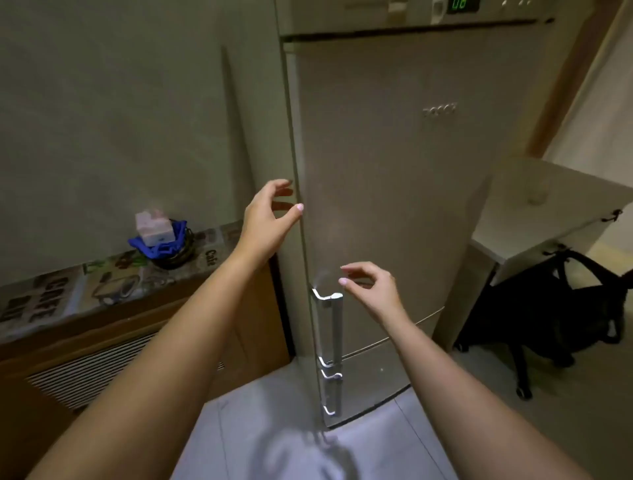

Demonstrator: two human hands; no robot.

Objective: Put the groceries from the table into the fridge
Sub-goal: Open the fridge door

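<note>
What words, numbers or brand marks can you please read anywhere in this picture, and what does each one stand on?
"Cafe": printed on the patterned counter top, near the fridge.
"CAFE": large dark letters on the same counter top, further left.
Green digits on the fridge display: cut off by the frame edge, not readable for certain.
Raised brand badge on the upper fridge door: too blurred to read.
Pink box in the blue bag: no legible print.

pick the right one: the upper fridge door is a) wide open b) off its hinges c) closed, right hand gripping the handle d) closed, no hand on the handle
d, the upper fridge door sits shut against the cabinet, the right hand hovers just above the handle without touching it, and the left hand is at the door's left edge.
</note>
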